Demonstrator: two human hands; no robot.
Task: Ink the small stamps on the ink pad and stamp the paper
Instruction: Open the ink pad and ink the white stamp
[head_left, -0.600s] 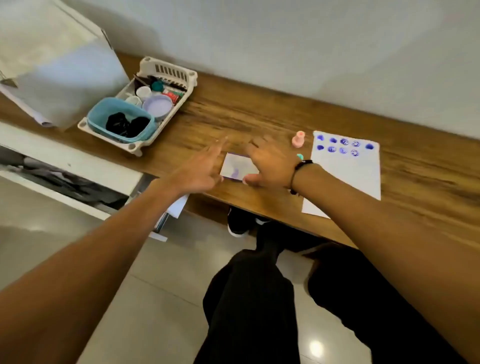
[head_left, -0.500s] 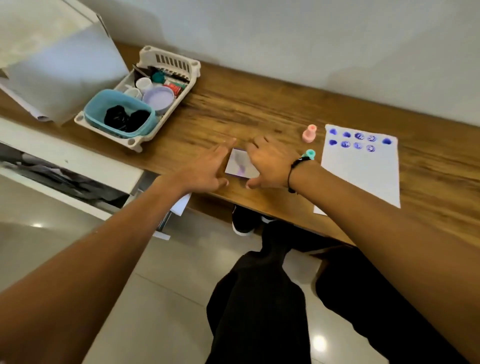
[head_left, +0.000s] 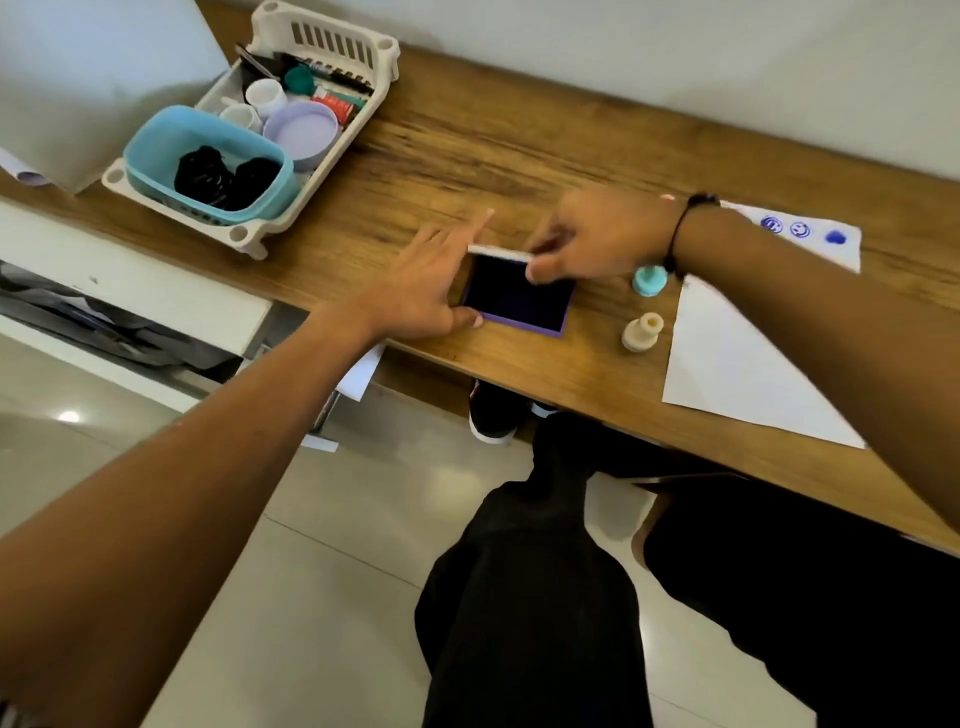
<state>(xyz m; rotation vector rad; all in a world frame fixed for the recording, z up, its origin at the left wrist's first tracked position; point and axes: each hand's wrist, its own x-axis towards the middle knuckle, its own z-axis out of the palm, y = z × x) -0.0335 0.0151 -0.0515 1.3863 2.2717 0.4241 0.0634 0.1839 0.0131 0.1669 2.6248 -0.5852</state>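
Note:
The ink pad (head_left: 519, 301) lies uncovered near the desk's front edge, a dark square in a purple case. My left hand (head_left: 421, 291) steadies its left side, thumb against the front corner. My right hand (head_left: 597, 239) holds the pad's white lid (head_left: 501, 253) tilted up over the far edge. A teal stamp (head_left: 649, 280) and a beige stamp (head_left: 643, 332) stand upright just right of the pad. The white paper (head_left: 727, 358) lies further right, with blue stamp prints (head_left: 800, 228) at its far end. My right forearm covers part of the sheet.
A white slotted basket (head_left: 332, 41) sits at the back left, with a teal tub (head_left: 208, 161), a lilac lid and small jars in it. A white panel leans at the far left. My legs in black are below the wooden desk (head_left: 519, 145).
The lid was flat on the pad under both hands; now my right hand has raised it and the dark ink surface shows. The camera has tipped down and closer.

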